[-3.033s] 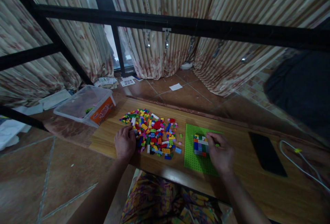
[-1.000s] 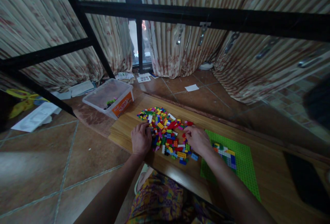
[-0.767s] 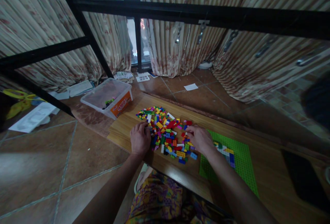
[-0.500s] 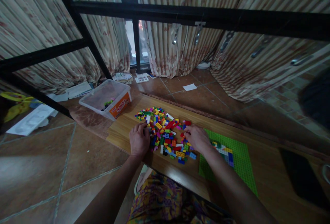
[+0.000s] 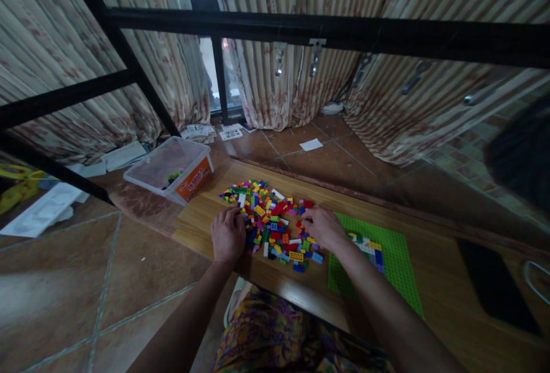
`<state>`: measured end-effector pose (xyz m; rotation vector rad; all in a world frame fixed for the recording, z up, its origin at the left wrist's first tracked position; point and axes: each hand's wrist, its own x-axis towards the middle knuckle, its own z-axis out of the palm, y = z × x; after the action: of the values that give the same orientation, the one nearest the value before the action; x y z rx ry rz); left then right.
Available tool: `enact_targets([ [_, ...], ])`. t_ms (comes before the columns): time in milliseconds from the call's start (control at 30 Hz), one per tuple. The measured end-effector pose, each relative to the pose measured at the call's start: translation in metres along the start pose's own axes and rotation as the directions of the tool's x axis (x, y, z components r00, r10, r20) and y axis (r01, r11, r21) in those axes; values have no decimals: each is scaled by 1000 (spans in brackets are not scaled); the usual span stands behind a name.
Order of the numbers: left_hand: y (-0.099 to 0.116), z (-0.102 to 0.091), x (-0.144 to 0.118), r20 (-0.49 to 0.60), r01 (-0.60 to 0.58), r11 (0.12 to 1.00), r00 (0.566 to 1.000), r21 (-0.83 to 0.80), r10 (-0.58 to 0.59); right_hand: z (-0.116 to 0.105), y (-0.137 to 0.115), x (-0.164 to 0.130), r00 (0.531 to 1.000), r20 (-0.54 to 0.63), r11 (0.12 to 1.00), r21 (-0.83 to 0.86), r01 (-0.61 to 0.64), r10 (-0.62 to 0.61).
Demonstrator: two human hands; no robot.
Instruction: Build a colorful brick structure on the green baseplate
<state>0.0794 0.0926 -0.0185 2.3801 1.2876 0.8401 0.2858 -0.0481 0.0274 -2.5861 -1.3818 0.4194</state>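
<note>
I see a clear tub at the table's far left corner with a few small bricks in it. The wooden table stands on brown tiles before striped curtains, a black frame crossing overhead. The brick pile lies mid-table, the green baseplate just right of it. My left hand rests flat, fingers loose, on the pile's left edge. My right hand curls over its right edge; I cannot tell whether it grips a brick.
</note>
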Motion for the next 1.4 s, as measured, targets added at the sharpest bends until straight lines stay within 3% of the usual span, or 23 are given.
enact_targets([
  [333,-1,1,0,-2,-13,1000,1000,-7,13,1,17,2,998,32,997,59,44,-46],
  [500,-1,1,0,-5,-10,1000,1000,-12,10,0,13,2,998,45,997,60,43,-46],
  [867,-2,2,0,-1,-9,1000,1000,-6,9,-2,3,-5,998,-60,995,103,12,-6],
  [967,-3,2,0,-6,-20,1000,1000,-10,20,-8,0,-18,988,-151,964,264,12,29],
  [1067,-3,1,1,-10,-32,999,999,-1,32,-11,0,-43,972,-225,850,524,56,75],
  [1167,-3,1,2,-15,-34,999,999,6,34,-9,13,-75,949,-289,746,659,100,128],
  [1233,-3,1,3,-14,-31,1000,999,3,31,-4,32,-95,921,-339,756,650,82,192],
  [1333,-2,1,4,-18,-35,999,999,-1,35,3,68,-116,854,-383,783,621,-46,354],
  [1400,-2,1,4,-22,-41,999,999,3,41,7,90,-122,832,-391,821,557,-127,393],
])
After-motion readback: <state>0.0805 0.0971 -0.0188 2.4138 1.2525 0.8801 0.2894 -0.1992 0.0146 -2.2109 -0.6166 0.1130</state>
